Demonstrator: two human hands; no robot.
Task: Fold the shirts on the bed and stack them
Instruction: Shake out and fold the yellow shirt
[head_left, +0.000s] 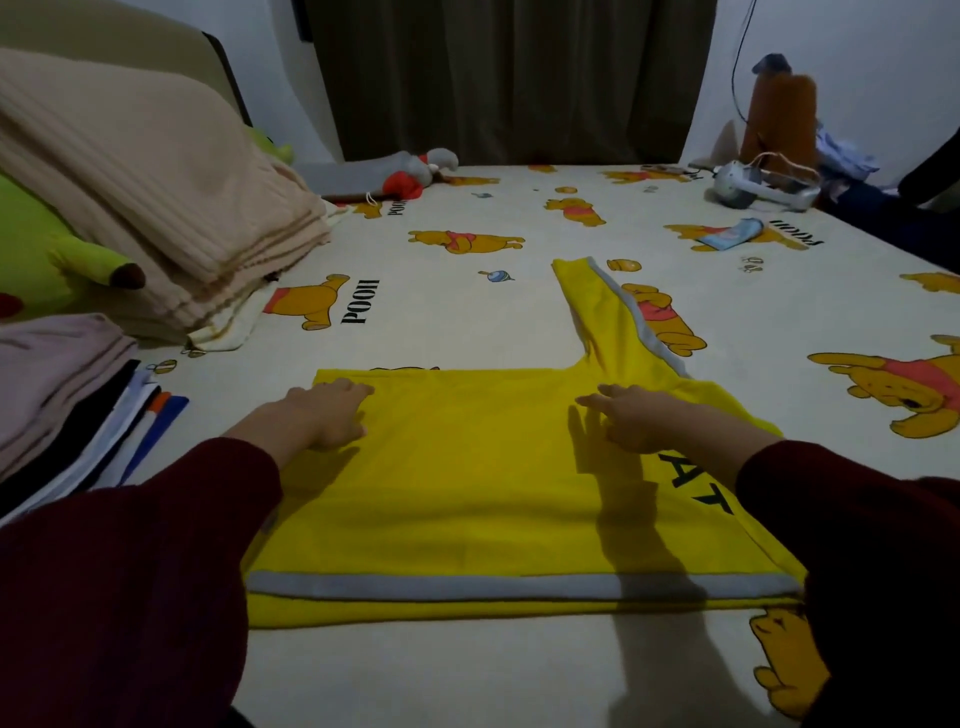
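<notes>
A yellow shirt (467, 483) with a grey band along its near edge lies partly folded on the bed in front of me. One sleeve (613, 317) with grey trim sticks out toward the far side. My left hand (322, 415) rests flat on the shirt's far left corner. My right hand (644, 421) presses flat on the shirt near the base of that sleeve, fingers pointing left. A stack of folded shirts (78, 415) sits at the left edge of the bed.
The bed sheet (467, 291) is cream with bear prints. Folded beige blankets (156, 197) and a green plush (47, 249) lie at the left. A grey and red toy (415, 171) is at the far side. White device and clothes (763, 187) sit far right.
</notes>
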